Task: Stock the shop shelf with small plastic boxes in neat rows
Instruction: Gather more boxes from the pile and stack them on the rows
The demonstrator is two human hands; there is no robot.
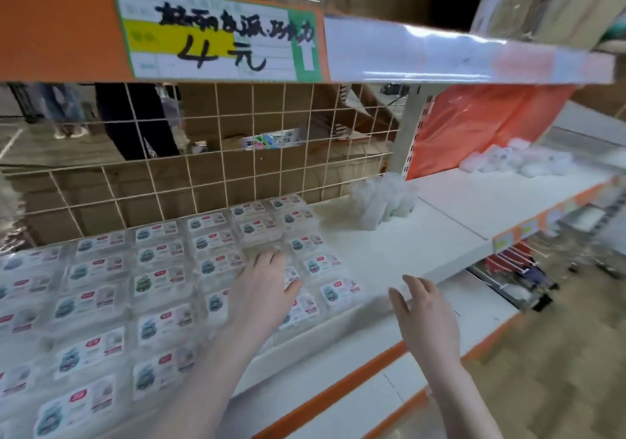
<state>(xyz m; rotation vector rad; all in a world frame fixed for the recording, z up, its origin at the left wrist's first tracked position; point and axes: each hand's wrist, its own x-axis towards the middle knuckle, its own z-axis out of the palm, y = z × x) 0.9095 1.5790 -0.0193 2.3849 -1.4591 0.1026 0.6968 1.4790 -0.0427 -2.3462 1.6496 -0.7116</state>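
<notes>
My left hand (267, 282) lies flat, fingers straight, on the labelled plastic boxes (159, 282) beneath it, my right hand (423, 313) hovers spread and empty beside them; I judge a careless push could skew the rows.

Small clear plastic boxes (159, 279) in rows on left of white metal shelf (450, 208); crumpled plastic bag (382, 198) right, wire mesh panel (210, 154) behind.

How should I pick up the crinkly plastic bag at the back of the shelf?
Probably pinch the plastic bag by its bunched top, reaching from the front over the bare white shelf. It stands crumpled and soft, with wire mesh right behind it, so that side is blocked.
</notes>
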